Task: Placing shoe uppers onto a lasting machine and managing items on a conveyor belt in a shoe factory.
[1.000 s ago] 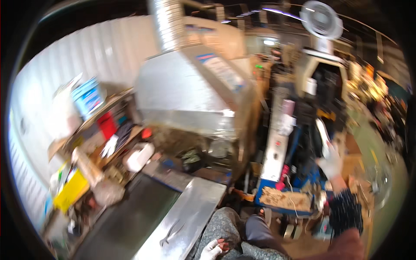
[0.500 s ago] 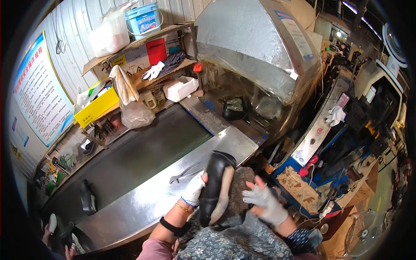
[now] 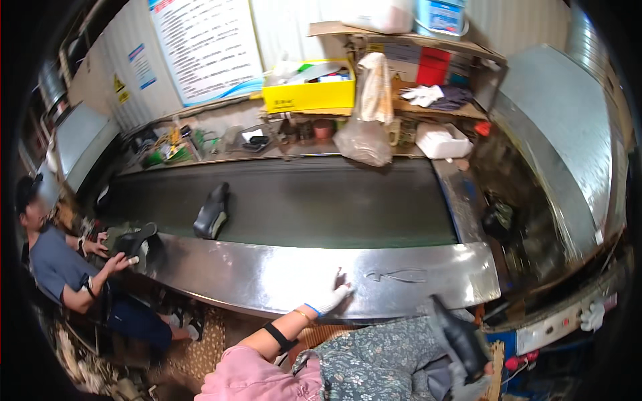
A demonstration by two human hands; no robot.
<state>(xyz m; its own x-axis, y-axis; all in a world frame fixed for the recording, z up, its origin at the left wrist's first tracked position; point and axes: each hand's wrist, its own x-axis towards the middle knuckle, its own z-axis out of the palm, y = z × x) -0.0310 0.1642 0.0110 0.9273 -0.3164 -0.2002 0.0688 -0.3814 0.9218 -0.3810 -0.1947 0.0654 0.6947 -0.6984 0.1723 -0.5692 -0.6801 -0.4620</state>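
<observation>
Black shoe [image 3: 461,337]: half a second ago we held it upright between both hands; now the right hand [image 3: 468,381], near our lap, grips it below the steel worktop [image 3: 267,274], while the left hand [image 3: 332,297] lies spread on that worktop's edge

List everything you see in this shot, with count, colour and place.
Conveyor belt: one, dark, centre.
Steel ledge: one, silver, along the belt's near side.
Shoe on belt: one, black, belt's left part.
Yellow box: one, shelf behind the belt.
Plastic bag: one, clear, hanging by the shelf.
Co-worker: one, grey shirt, far left, handling a dark shoe.
Left hand: white glove, flat on the ledge.
Right hand: gloved, holding a black shoe over the lap.
</observation>
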